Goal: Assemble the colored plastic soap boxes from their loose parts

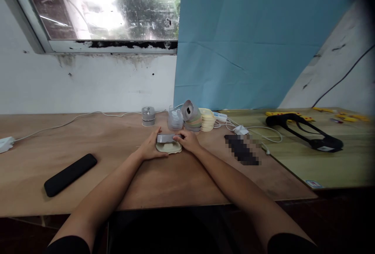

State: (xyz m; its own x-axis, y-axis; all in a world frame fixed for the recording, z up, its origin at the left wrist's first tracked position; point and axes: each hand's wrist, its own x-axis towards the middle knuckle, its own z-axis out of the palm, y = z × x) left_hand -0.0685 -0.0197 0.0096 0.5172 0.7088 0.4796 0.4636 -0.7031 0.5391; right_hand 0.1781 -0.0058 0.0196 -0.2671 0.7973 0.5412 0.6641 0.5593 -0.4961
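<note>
Both my hands meet at the middle of the wooden table. My left hand and my right hand are closed around a small grey round part that rests on a cream-coloured disc. Fingers of each hand press on the grey part's sides. Just behind them stand a stack of cream and pastel discs, a grey cup-shaped part tipped on a stack, and clear plastic cups.
A grey cylinder stands at the back. A black flat bar lies at the left, a white cable runs along the back, a white adapter sits at the far left. A black headband device and yellow tools lie on the right table.
</note>
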